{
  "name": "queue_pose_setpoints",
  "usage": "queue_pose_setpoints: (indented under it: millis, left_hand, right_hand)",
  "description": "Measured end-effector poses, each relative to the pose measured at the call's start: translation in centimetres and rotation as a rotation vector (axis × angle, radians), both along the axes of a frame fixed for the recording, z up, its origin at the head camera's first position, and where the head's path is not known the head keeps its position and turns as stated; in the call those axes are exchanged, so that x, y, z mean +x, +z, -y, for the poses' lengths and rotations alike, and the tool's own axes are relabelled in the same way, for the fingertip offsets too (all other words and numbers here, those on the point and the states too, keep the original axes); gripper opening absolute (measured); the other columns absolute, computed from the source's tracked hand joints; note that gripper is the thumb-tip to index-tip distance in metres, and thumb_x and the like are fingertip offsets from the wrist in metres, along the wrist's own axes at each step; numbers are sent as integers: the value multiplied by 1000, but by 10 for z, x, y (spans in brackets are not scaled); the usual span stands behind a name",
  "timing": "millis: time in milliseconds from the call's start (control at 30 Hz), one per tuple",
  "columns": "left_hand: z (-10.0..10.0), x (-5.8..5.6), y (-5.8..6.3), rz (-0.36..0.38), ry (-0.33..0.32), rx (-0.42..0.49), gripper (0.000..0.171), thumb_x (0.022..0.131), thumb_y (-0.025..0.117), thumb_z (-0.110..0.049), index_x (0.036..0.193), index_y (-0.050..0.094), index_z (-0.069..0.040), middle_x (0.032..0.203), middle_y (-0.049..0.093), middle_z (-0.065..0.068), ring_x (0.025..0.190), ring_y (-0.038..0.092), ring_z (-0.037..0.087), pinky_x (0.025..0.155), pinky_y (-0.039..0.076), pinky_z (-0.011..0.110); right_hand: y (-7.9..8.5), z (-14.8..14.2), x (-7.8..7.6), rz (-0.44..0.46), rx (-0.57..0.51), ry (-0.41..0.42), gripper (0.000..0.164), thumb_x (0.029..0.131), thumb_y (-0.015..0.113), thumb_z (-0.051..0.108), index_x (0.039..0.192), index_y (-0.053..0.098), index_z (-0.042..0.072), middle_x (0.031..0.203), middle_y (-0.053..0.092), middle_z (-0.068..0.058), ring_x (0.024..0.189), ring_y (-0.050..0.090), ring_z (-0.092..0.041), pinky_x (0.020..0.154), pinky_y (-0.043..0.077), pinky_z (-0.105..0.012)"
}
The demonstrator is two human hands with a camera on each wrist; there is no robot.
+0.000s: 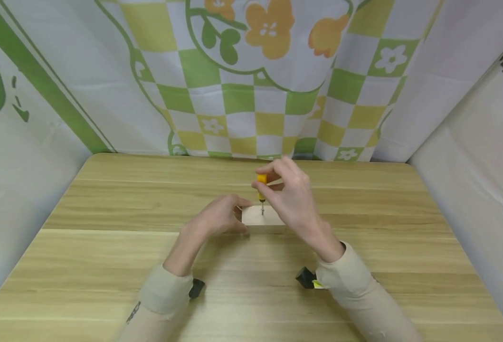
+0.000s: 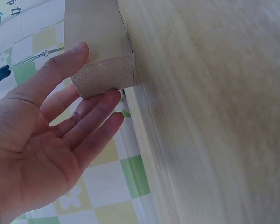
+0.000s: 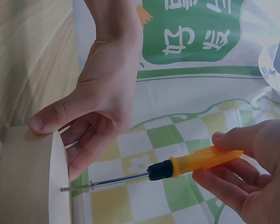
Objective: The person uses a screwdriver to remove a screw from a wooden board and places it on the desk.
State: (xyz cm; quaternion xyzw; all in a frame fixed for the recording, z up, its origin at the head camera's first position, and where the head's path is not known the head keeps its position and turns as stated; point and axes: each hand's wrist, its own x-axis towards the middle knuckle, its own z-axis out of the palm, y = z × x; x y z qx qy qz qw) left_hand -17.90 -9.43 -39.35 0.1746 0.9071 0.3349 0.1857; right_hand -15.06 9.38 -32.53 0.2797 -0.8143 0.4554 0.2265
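A pale wooden block lies on the table. My left hand grips its left end, the thumb on the near face and the fingers round the far side, as the left wrist view shows. A screw stands upright in the block's top, part of its thread still showing. Over it my right hand pinches the yellow-orange handle of a screwdriver between thumb and fingers. The screwdriver is upright, its tip at the screw head. In the head view my right hand hides the block's right end.
The wood-grain table spreads out around the block. Beyond its far edge hangs a checked, flowered cloth, with white cloth at both sides. Dark devices sit at both wrists by the sleeve cuffs.
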Motion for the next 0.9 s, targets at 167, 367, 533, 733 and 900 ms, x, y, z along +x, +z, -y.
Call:
queue_pose_setpoints:
  millis: [167, 367, 533, 733, 900]
  left_hand:
    - [0, 0, 1, 3, -2, 6, 61, 72, 86, -11, 130, 67, -16, 113, 72, 1, 101, 67, 16, 91, 53, 35]
    - [-1, 0, 1, 11, 11, -8, 61, 72, 86, -12, 130, 67, -16, 114, 72, 1, 103, 67, 18, 91, 54, 36]
    - [-1, 0, 0, 4, 6, -11, 63, 73, 86, -12, 132, 65, -14, 117, 71, 4, 106, 67, 21, 94, 54, 37]
    - [-1, 1, -1, -11, 5, -18, 65, 73, 86, -13, 134, 63, -12, 120, 70, 6, 107, 67, 21, 95, 53, 37]
    - [0, 0, -1, -15, 4, -18, 66, 72, 85, -12, 135, 63, -12, 120, 70, 6, 106, 67, 20, 95, 53, 37]
  right_hand:
    - [2, -1, 0, 52, -27, 48, 19, 82, 73, -8, 100, 69, -2, 97, 64, -13, 89, 70, -22, 74, 59, -20]
    - [1, 0, -1, 110, -26, 93, 23, 85, 65, -11, 105, 69, -1, 107, 70, -13, 99, 70, -23, 83, 58, -24]
    - [-4, 0, -2, 80, -40, 73, 20, 84, 72, -5, 104, 69, 0, 106, 63, -11, 100, 64, -22, 79, 60, -29]
    - [-6, -2, -4, 5, -36, 12, 20, 81, 79, 2, 98, 70, 2, 95, 59, -10, 79, 62, -18, 65, 59, -27]
    - [-6, -4, -3, -35, -36, 5, 22, 80, 79, 0, 100, 72, 1, 93, 62, -10, 77, 66, -18, 68, 59, -22]
